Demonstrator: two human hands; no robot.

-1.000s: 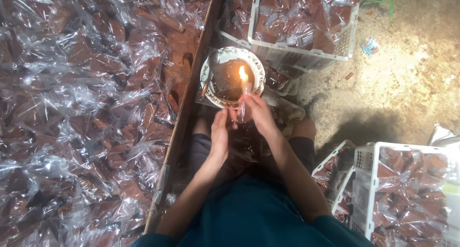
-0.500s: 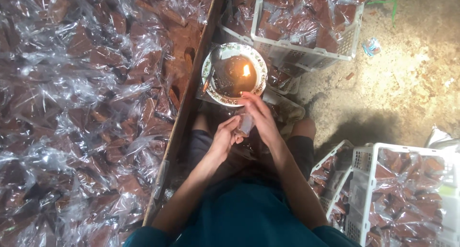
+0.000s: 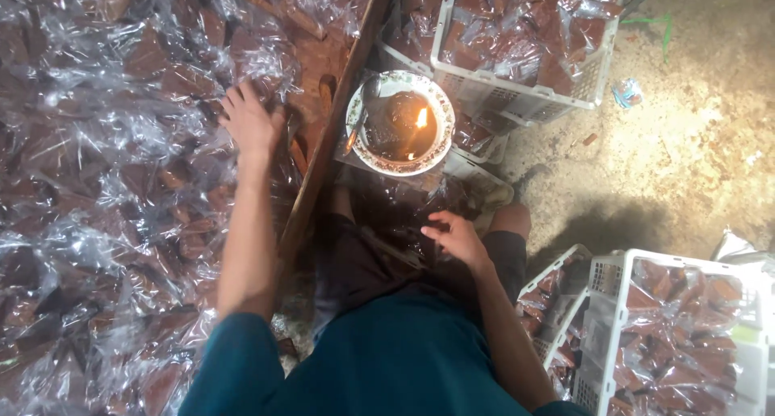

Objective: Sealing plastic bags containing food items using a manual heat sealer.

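Plastic packets [image 3: 105,182], clear and crinkled with brown pieces inside, cover the whole left side in a deep heap. Your left hand [image 3: 250,123] reaches far out over that heap, arm nearly straight, palm down and fingers [image 3: 234,101] spread open, resting on the packets near the heap's right edge without gripping any one of them. Just right of that hand a long brown wooden board [image 3: 339,117] runs up and away, marking the edge of the heap. Beyond the board sits a round white bowl with a patterned rim [image 3: 362,109], holding dark liquid and a small burning flame [image 3: 421,119], with a metal spoon [image 3: 365,109] leaning at its left side. Below the bowl your right hand [image 3: 456,238] lies low over your lap, wrist bent, fingers loosely curled on a clear wrapper there; whether they pinch it you cannot tell. Behind the bowl stands a white plastic crate [image 3: 525,101] filled with the same packets. At the lower right, on the bare concrete floor [image 3: 686,157], another white plastic crate [image 3: 613,279] holds more packets.
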